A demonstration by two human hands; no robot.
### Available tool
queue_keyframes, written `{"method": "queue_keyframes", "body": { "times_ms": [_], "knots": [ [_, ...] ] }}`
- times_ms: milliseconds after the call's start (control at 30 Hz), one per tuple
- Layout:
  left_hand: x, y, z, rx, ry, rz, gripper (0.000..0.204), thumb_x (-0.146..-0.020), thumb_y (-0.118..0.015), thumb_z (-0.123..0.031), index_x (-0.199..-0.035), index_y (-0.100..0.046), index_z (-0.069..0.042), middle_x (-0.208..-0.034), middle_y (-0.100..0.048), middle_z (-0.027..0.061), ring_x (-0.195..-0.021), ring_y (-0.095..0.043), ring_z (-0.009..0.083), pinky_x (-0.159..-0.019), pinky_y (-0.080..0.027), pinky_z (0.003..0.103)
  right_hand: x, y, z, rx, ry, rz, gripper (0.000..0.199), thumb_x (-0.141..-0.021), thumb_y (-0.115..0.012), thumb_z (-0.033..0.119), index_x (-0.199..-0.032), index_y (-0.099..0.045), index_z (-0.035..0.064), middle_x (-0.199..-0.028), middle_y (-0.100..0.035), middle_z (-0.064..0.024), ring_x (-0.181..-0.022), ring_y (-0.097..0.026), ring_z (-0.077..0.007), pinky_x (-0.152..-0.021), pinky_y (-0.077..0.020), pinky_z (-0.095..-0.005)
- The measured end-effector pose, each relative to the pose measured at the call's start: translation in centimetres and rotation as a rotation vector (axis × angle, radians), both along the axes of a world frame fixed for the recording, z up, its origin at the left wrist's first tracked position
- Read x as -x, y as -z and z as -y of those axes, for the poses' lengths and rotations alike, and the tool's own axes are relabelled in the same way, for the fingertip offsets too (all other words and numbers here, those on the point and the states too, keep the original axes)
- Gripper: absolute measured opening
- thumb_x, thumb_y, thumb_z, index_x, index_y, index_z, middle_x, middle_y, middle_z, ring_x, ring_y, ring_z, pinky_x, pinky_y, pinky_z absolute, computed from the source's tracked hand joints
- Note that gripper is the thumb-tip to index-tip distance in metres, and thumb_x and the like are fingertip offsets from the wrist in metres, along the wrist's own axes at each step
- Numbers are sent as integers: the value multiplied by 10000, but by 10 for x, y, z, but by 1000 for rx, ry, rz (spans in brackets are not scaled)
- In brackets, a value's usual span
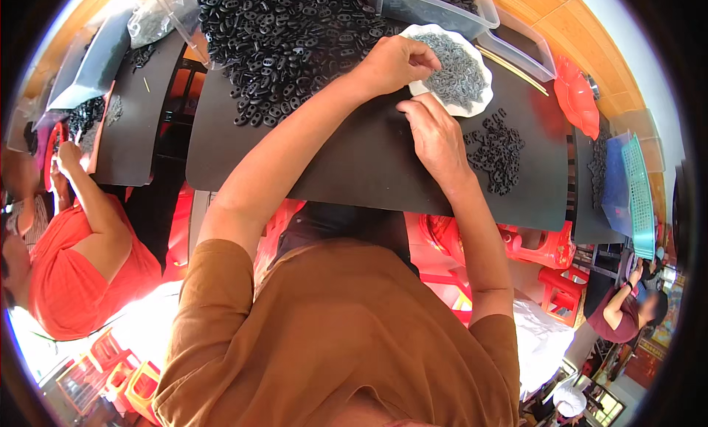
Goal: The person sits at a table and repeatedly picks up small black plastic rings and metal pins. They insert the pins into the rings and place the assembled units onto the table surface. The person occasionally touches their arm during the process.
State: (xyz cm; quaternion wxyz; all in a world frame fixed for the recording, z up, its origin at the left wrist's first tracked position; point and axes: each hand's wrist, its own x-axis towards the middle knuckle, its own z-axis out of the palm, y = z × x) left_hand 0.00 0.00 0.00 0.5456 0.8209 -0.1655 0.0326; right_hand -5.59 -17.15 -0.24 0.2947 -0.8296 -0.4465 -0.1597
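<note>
My left hand reaches across a black mat, its fingers bunched on the near-left rim of a white plate heaped with small grey metal pieces. My right hand rests on the mat just below the plate, its fingers curled and pinched together at the plate's edge. Whatever it holds is too small to see. A large pile of black oval plastic pieces lies left of and behind my left hand. A smaller heap of black pieces sits right of my right hand.
Clear plastic tubs stand behind the plate, with a red dish and blue and teal baskets to the right. Another person in red works at a second black mat on the left. Red stools stand under the table.
</note>
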Motion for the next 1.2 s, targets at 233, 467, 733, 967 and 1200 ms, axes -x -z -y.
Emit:
{"method": "queue_keyframes", "body": {
  "times_ms": [233,467,733,967,1200],
  "knots": [
    [23,-4,-21,377,75,-283,161,-862,-665,-52,-1016,-682,-9,-900,-683,39,-813,-632,98,-761,-519,234,-4,-6,-2,-375,142,-246,105,-871,-553,-39,-948,-600,15,-854,-596,-90,-647,-610,-178,-590,-479,-308],
    [38,-2,-16,493,70,-235,155,-854,-690,-54,-1001,-677,-6,-905,-686,41,-830,-643,102,-771,-527,238,-24,-9,2,-524,130,-563,59,-871,-598,-29,-906,-637,-2,-887,-619,-47,-715,-644,-124,-648,-517,-244],
    [43,-7,-4,214,-51,-32,130,-843,-680,-48,-968,-688,-11,-862,-702,43,-812,-658,89,-751,-534,244,-26,-9,0,-496,183,-541,30,-860,-649,-8,-876,-624,-12,-833,-594,-43,-683,-621,-112,-627,-513,-237],
    [33,-8,10,-8,-97,150,127,-859,-628,-68,-957,-696,-23,-813,-704,91,-759,-683,144,-707,-529,289,-25,-17,8,-436,244,-436,38,-872,-611,-40,-901,-605,-16,-853,-592,-52,-693,-631,-117,-652,-541,-246],
    [29,-1,20,-76,-141,369,140,-859,-662,-99,-972,-700,-25,-874,-711,120,-793,-691,169,-745,-533,298,-29,-8,15,-520,194,-407,66,-860,-615,-56,-907,-607,-11,-869,-601,-51,-734,-636,-119,-654,-541,-251]
  ]
}}
